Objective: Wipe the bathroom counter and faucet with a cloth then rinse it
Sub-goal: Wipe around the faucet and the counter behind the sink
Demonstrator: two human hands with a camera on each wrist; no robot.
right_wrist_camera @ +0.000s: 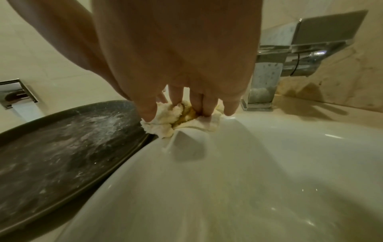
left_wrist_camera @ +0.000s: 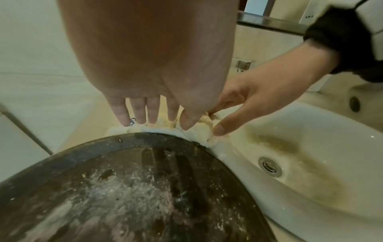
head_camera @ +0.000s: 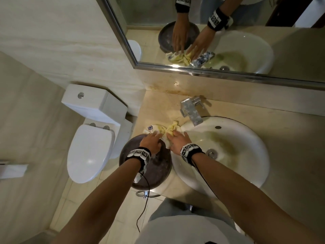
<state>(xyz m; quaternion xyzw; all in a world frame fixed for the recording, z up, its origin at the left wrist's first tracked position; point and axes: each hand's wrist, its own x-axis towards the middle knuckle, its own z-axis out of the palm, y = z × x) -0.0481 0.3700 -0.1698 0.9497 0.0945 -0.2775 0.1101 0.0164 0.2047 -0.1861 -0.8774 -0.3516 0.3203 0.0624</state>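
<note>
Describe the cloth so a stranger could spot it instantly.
Start at the white sink below the mirror. On the beige counter at its left rim, in front of the chrome faucet, lies the cloth. It alone is soft, bunched, pale yellow and white, with a small blue emblem.

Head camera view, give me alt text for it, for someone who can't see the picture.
Seen from above, a person's left hand and right hand press a bunched pale yellow cloth onto a beige bathroom counter, between a dark round tray and a white sink. A chrome faucet stands behind; a toilet is left.
</note>
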